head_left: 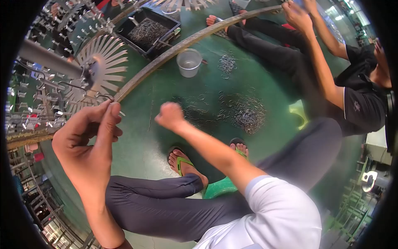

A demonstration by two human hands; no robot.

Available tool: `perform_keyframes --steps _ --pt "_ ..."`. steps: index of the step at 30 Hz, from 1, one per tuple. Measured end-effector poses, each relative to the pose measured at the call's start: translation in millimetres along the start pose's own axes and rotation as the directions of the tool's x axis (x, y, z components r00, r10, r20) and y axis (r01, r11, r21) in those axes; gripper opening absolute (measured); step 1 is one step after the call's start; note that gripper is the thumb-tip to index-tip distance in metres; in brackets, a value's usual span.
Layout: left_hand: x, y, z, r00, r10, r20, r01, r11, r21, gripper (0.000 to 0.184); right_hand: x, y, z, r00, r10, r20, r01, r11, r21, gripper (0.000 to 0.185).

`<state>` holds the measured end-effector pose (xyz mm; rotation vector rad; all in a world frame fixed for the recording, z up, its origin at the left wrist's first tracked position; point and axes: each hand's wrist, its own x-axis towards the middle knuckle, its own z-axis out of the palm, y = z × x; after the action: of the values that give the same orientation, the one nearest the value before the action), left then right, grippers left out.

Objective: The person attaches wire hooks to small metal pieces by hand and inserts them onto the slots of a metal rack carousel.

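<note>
My left hand (89, 141) is raised at the left, beside the metal racks. Its thumb and index finger are pinched on a small curved wire hook (104, 96), which shows above the fingertips. My right hand (170, 116) is closed and a little blurred over the green floor, and anything inside it is hidden. To the right of that hand lie a scattering of small metal pieces (195, 108) and a denser pile of metal pieces (249, 117). A wheel of flat metal blades (112, 62) stands just beyond my left hand.
A curved rail (157, 60) crosses the floor ahead. Behind it is a black crate (149, 33) of small parts. A clear plastic bucket (189, 64) stands near another small pile (227, 64). A co-worker (356, 87) sits at the right, legs stretched out.
</note>
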<state>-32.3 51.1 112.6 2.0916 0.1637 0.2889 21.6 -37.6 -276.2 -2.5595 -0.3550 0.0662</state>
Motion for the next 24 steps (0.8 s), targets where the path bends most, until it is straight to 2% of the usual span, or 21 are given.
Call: perform_keyframes --steps 1,2,3,5,6,9,11,12,13,15,16,19,22,24 --pt "0.8 -1.9 -0.7 1.0 -0.006 -0.01 0.006 1.0 -0.011 0.012 3.7 31.5 -22.8 0.988 0.157 -0.017 -0.155 0.986 0.055 0.023" --pt "1.3 -4.5 -0.2 1.0 0.015 -0.001 -0.015 1.0 -0.021 0.013 7.1 67.7 -38.8 0.963 0.251 -0.094 -0.239 0.963 0.122 0.025" --pt "2.4 -5.8 0.0 1.0 0.026 0.018 -0.026 1.0 -0.014 0.013 9.9 95.3 -64.7 0.921 0.387 -0.045 -0.377 0.914 0.152 0.031" --pt "7.0 -5.3 3.7 0.997 0.054 0.058 -0.055 0.999 0.002 0.013 14.8 157.4 -84.4 0.867 0.494 -0.063 -0.486 0.867 0.105 0.035" --pt "7.7 -5.3 3.3 0.997 0.05 0.063 -0.05 0.999 0.0 0.013 10.9 165.9 -109.8 0.836 0.547 -0.041 -0.53 0.825 0.195 0.035" --pt "13.3 -4.3 4.9 0.997 0.021 0.071 -0.022 1.0 0.002 0.014 5.8 209.4 -128.6 0.788 0.611 -0.078 -0.551 0.756 0.353 0.042" --pt "17.3 -3.1 6.9 0.998 -0.005 0.064 0.004 1.0 0.007 0.015 8.5 237.2 -126.2 0.764 0.606 -0.222 -0.492 0.769 0.407 0.05" --pt "18.0 -3.9 8.0 0.998 -0.004 0.057 0.003 1.0 0.006 0.015 13.2 251.1 -131.6 0.761 0.643 -0.087 -0.525 0.689 0.5 0.056" --pt "18.5 -5.2 8.9 0.999 -0.004 0.05 0.004 1.0 0.008 0.016 16.6 253.6 -141.0 0.76 0.644 -0.085 -0.493 0.656 0.571 0.042" --pt "19.2 -7.8 10.0 1.0 0.008 0.025 -0.009 1.0 0.015 0.016 26.6 256.2 -161.9 0.823 0.567 -0.041 -0.393 0.619 0.68 0.028" --pt "19.0 -9.2 10.4 1.0 0.017 0.015 -0.018 1.0 0.02 0.016 32.6 254.8 -168.2 0.815 0.577 -0.048 -0.396 0.615 0.682 0.02" --pt "19.8 -12.8 11.7 0.999 0.039 0.012 -0.039 0.999 0.01 0.015 48.8 272.0 -177.5 0.842 0.539 0.021 -0.435 0.655 0.618 0.02" --pt "20.8 -18.6 12.4 0.998 0.066 0.025 -0.067 0.997 0.027 0.015 60.1 283.6 -183.4 0.702 0.703 -0.112 -0.451 0.561 0.694 0.016" --pt "19.7 -18.4 11.7 0.996 0.091 0.018 -0.092 0.995 0.044 0.015 62.3 313.6 -176.4 0.725 0.683 -0.083 -0.56 0.656 0.506 0.011"
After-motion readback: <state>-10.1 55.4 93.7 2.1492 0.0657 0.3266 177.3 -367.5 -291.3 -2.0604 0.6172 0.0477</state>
